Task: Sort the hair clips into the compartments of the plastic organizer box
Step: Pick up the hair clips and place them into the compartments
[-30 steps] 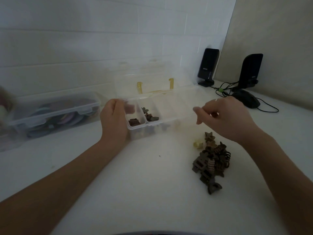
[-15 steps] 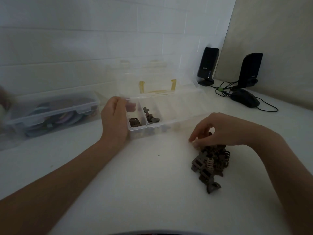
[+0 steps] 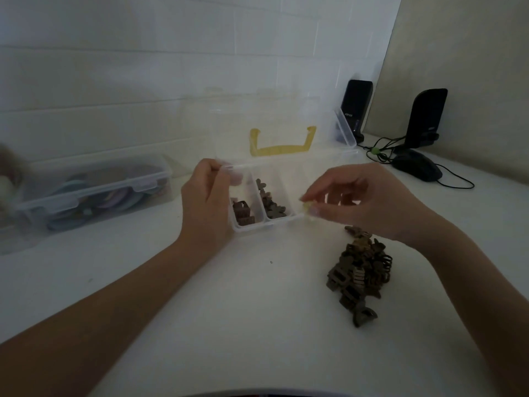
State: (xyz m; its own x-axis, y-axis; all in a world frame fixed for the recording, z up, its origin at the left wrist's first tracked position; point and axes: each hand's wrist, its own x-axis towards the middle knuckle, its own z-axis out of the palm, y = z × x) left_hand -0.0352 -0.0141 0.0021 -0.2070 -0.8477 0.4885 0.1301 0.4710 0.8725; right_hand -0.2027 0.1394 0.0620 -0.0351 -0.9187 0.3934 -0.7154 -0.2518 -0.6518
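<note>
A small pale yellow hair clip [image 3: 307, 208], blurred, was pinched at the right hand's [image 3: 362, 200] fingertips, apparently just over the organizer box's [image 3: 264, 226] front rim. The left hand [image 3: 206, 202] gripped the box's left end. Brown clips [image 3: 359, 275] lay heaped on the table [image 3: 229, 310] beneath the right wrist.

We see the left hand [image 3: 207, 204] gripping the left end of the clear organizer box [image 3: 289, 222], fingers curled over its rim. Just right of that hand, two compartments hold brown hair clips [image 3: 270, 206]. The right hand [image 3: 363, 200] pinches a small pale yellow clip [image 3: 307, 206] at the box's front rim. Below the right hand, a pile of brown clips [image 3: 357, 270] lies on the white counter [image 3: 229, 310]. Beyond it sits a black mouse [image 3: 416, 169].
</note>
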